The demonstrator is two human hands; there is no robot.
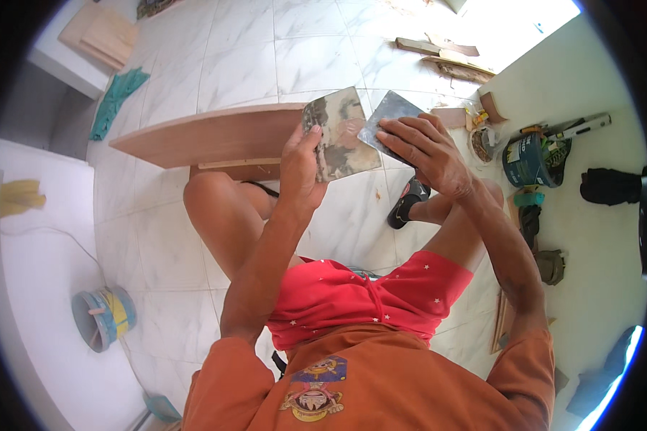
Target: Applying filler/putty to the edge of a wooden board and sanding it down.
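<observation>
My left hand (300,169) grips a flat, squarish plate (345,140) by its left edge, with the thumb on top. Patches of grey and beige smears cover the plate's face. My right hand (435,154) is closed on a grey, flat scraper blade (389,109), its fingers laid across the upper face. The blade's left corner is close to the plate's right edge; I cannot tell whether they touch. Just beyond my left hand, a long reddish-brown wooden board (208,135) lies near my knees.
On the left stand a blue and yellow bucket (111,316) and a trailing cord. A teal cloth (120,100) lies on the tiled floor. Wood offcuts (446,57) are scattered at the far right. A dark bucket of tools (528,161) stands by the right wall.
</observation>
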